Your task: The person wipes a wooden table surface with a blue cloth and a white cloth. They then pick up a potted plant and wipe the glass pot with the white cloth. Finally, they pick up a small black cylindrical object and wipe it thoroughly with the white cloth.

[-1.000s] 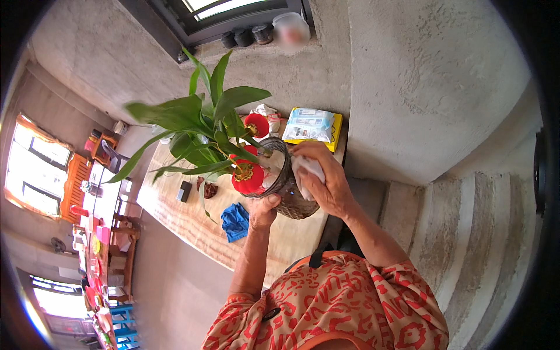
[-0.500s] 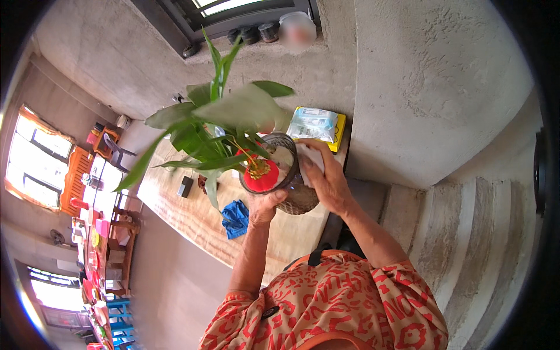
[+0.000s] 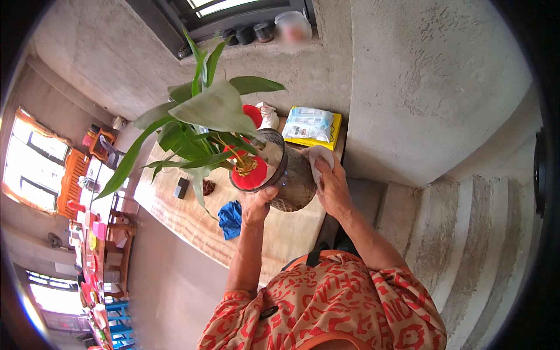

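Note:
A leafy green plant (image 3: pixel 219 108) stands in a patterned glass vase (image 3: pixel 298 178), which is tilted so that its mouth points up and left. Round red ornaments with gold trim (image 3: pixel 251 174) hang at the mouth. My left hand (image 3: pixel 255 205) is closed on the vase's rim, thumb on top. On the other side, my right hand (image 3: pixel 335 188) pinches a white wipe (image 3: pixel 321 162) and presses it to the vase's outer wall near the base. Part of the wipe is hidden under the fingers.
Below the vase is a marbled table (image 3: pixel 192 219) with a crumpled blue cloth (image 3: pixel 230 219) and a small dark box (image 3: pixel 182 188). A plastic packet (image 3: pixel 308 123) lies on a yellow box (image 3: pixel 328 142) by the wall. Concrete steps (image 3: pixel 449 233) are at the right.
The vase and plant have shifted slightly left. My right hand with the wipe has moved along the vase's side, away from the rim toward the base.

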Demonstrator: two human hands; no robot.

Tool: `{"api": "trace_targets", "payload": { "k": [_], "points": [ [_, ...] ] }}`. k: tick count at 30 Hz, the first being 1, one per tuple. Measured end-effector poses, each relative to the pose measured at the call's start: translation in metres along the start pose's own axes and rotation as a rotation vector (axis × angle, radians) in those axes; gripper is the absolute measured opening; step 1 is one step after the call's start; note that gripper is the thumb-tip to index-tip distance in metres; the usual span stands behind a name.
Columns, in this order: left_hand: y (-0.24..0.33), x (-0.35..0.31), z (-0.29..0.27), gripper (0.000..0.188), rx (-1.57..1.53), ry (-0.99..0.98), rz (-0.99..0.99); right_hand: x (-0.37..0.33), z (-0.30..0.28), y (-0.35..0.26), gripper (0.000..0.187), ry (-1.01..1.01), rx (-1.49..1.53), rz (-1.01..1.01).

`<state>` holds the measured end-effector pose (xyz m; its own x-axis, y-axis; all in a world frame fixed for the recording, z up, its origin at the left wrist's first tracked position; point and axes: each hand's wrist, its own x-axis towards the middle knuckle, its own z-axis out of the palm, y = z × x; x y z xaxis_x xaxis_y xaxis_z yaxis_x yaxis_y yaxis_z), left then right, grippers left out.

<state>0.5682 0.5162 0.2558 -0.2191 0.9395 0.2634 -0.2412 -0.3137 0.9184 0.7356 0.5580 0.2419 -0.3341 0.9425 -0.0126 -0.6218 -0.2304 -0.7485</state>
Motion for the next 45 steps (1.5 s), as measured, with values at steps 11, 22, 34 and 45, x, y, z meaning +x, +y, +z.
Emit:
{"api": "trace_targets", "payload": {
  "k": [11,22,34,45],
  "points": [
    [0.010,0.003,0.015,0.093,0.120,0.117,0.019,0.017,-0.004,0.013,0.027,0.009,0.486,-0.079],
    [0.012,0.000,0.024,0.066,0.054,0.262,-0.019,-0.003,0.015,-0.005,0.034,-0.115,-0.810,-0.796],
    [-0.031,-0.020,-0.016,0.112,0.343,-0.021,0.017,0.038,0.010,-0.040,0.041,-0.264,-0.739,-0.136],
    [0.002,-0.015,0.021,0.095,0.129,0.025,-0.085,0.024,0.012,-0.032,0.036,-0.064,-0.194,0.099]
  ]
}}
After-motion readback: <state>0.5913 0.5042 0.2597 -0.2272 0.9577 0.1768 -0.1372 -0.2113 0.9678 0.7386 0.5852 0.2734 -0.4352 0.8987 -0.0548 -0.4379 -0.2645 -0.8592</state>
